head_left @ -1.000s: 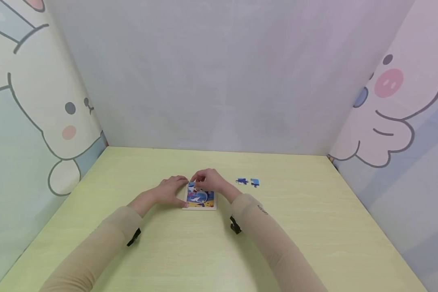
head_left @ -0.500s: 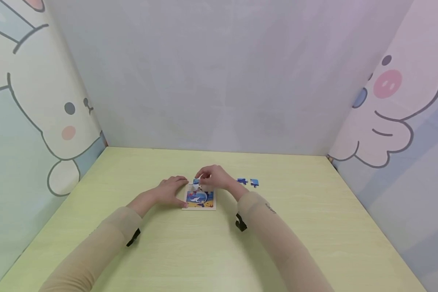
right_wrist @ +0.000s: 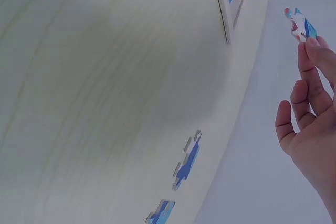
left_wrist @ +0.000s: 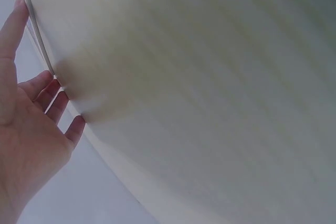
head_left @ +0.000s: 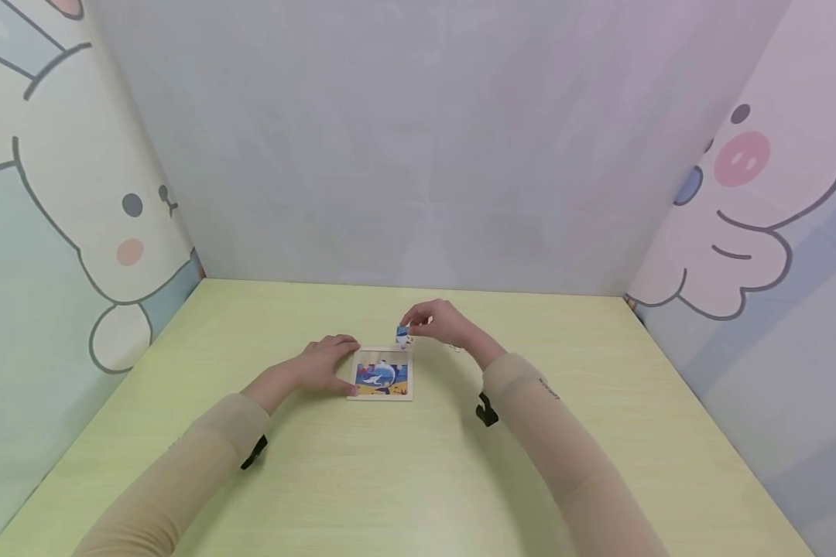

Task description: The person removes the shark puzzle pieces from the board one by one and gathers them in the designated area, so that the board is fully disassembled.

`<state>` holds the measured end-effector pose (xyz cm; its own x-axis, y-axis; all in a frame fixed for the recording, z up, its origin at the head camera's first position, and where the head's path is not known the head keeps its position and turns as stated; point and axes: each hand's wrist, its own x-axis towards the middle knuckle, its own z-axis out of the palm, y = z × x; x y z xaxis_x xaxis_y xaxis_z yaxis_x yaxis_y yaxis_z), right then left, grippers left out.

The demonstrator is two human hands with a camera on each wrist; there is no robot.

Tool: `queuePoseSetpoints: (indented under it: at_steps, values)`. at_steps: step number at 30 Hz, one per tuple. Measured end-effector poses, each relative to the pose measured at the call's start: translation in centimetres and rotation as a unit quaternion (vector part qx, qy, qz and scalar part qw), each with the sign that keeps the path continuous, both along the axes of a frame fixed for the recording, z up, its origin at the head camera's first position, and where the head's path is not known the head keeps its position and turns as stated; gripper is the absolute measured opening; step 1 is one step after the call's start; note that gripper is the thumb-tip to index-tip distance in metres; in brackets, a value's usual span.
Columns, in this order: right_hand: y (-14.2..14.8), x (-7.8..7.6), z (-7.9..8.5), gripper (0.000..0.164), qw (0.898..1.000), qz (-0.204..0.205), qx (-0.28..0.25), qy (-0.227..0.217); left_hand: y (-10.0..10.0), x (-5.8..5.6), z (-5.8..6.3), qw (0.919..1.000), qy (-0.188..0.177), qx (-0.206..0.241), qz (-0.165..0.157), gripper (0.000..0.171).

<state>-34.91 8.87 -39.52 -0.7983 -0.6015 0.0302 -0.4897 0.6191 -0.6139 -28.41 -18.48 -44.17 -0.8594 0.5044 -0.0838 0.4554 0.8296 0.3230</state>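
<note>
A small wooden puzzle tray [head_left: 379, 398] lies flat on the table, its lower part filled with pieces picturing a dolphin, its upper strip bare wood. My left hand [head_left: 320, 365] rests at the tray's left side, thumb at the near corner and fingertips at the far corner; in the left wrist view its fingers [left_wrist: 56, 95] look fairly straight. Beyond the tray's far right corner, my right hand [head_left: 442, 322] pinches a blue and white puzzle piece [head_left: 402, 336] between thumb and fingers. The right wrist view shows that piece [right_wrist: 299, 26] raised off the table.
Two loose blue puzzle pieces, one nearer the tray [right_wrist: 188, 162] and another [right_wrist: 161, 212], lie on the pale table [head_left: 418, 464] to the right. In the head view the right hand mostly hides them. Cartoon-printed side walls and a plain back wall enclose the table.
My right hand has lifted the blue and white puzzle piece out of the tray's upper part and carried it right and away, baring the wood there. The left hand has stayed put.
</note>
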Motion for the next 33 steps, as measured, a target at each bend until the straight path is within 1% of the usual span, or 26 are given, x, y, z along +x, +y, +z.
queuePoseSetpoints:
  at_steps: [5, 10, 15, 21, 26, 33]
  values:
    - [1.7, -0.5, -0.1, 0.014, 1.0, -0.003, 0.012, 0.001, 0.1, 0.0, 0.0, 1.0, -0.004, -0.001, 0.002, 0.094]
    - [3.2, -0.7, -0.5, 0.015, 1.0, -0.003, 0.015, -0.015, 0.1, 0.0, 0.0, 1.0, -0.006, -0.005, 0.004, 0.095]
    - [4.4, -1.4, -1.1, 0.014, 0.999, -0.013, 0.024, -0.034, 0.1, 0.0, 0.1, 1.0, -0.008, -0.005, 0.003, 0.094]
    - [5.1, -2.0, -1.8, 0.016, 0.998, -0.031, 0.027, -0.055, 0.0, 0.0, 0.1, 0.9999, -0.005, -0.01, 0.001, 0.095]
    - [5.5, -2.4, -2.8, 0.016, 0.996, -0.049, 0.031, -0.069, -0.1, 0.0, 0.1, 1.0, -0.004, -0.007, 0.0, 0.095]
    - [5.6, -2.8, -4.2, 0.015, 0.996, -0.056, 0.024, -0.069, -0.1, 0.0, 0.1, 1.0, 0.001, -0.008, -0.003, 0.094]
